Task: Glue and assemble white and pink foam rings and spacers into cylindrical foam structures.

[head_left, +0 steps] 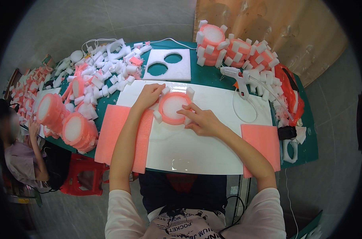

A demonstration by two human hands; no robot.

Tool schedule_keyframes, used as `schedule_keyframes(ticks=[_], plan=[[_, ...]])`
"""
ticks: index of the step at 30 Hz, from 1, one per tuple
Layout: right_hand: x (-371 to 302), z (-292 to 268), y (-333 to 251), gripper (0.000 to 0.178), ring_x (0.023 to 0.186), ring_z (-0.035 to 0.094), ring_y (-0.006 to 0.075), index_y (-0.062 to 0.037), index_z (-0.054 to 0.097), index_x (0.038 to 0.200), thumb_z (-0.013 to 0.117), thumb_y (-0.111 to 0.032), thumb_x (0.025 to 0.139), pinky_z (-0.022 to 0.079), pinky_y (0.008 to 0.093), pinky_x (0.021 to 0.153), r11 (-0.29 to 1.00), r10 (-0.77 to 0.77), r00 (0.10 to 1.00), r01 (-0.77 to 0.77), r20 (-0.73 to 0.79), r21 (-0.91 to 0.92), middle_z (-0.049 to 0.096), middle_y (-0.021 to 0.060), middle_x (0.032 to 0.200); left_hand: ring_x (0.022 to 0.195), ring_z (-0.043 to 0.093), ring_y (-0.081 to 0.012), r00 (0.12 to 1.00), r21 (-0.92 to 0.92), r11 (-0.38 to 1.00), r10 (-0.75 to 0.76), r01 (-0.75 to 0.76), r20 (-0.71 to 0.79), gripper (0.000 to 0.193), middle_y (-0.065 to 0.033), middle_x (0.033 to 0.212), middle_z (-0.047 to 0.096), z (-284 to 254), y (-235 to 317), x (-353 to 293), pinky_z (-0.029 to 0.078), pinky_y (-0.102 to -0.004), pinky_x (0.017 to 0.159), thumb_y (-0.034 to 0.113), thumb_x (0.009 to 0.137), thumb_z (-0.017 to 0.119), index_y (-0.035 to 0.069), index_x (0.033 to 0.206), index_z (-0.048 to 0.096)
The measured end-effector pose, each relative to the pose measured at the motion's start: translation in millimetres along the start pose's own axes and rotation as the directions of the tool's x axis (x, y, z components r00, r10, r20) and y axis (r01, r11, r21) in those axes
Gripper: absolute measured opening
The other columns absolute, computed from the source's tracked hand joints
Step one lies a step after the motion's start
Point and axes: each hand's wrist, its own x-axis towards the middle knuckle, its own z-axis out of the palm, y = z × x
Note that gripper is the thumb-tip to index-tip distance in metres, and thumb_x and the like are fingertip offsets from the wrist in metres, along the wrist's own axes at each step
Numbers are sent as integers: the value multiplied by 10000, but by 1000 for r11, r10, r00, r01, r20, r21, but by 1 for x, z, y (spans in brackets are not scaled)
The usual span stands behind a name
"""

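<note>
A round pink foam ring with a white foam disc [174, 106] in its middle lies on the white board [197, 147]. White foam blocks stand around its rim, one of them at the upper right [190, 93] and another at the lower left [157, 116]. My left hand [149, 95] is closed at the upper-left foam block [165, 91], its fingertips against it. At the lower-right foam block [187, 120], my right hand [203, 121] has thumb and fingers round the block, with the index finger reaching over the pink rim.
Pink foam sheets [112, 133] flank the board. Loose white foam pieces [105, 75] heap at the left, beside stacked pink rounds [78, 129]. A two-holed white foam sheet [181, 72] lies behind. A glue gun [237, 79] with its cable rests right. Another person [24, 155] sits far left.
</note>
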Motion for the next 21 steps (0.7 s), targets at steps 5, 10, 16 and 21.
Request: schedule_keyframes(ticks=[5, 10, 16, 21], plan=[[1, -3, -3, 482, 806, 585, 262, -190, 448, 1176, 637, -177, 733, 471, 360, 622, 1000, 22, 999, -22, 25, -3, 467, 80, 1142, 579, 482, -106, 1000, 4, 1000, -11, 11, 3, 327, -50, 639, 553, 0, 0, 0, 402, -251, 541, 264, 873, 496, -31, 770, 593], [1, -3, -3, 481, 815, 584, 262, -190, 447, 1177, 635, -174, 735, 472, 361, 626, 1000, 30, 999, -30, 31, 0, 467, 77, 1144, 573, 481, -104, 1000, -7, 1000, 13, -13, -9, 329, -48, 635, 553, 0, -1, 0, 402, -251, 531, 266, 873, 497, -31, 769, 595], [0, 0, -1, 484, 817, 587, 259, -190, 446, 1177, 636, -169, 732, 477, 361, 623, 1000, 13, 1000, -13, 13, -4, 467, 78, 1153, 521, 465, -138, 999, -17, 999, 28, -28, -37, 373, -87, 589, 553, 2, -2, 0, 382, -285, 502, 297, 861, 499, -44, 746, 598], [0, 0, 0, 484, 801, 591, 261, -190, 442, 1176, 636, -176, 733, 477, 363, 617, 1000, 12, 1000, -12, 14, -8, 468, 77, 1152, 522, 461, -134, 999, -15, 1000, 25, -26, -40, 375, -85, 587, 550, 2, -2, 1, 379, -286, 501, 299, 862, 499, -42, 743, 598]])
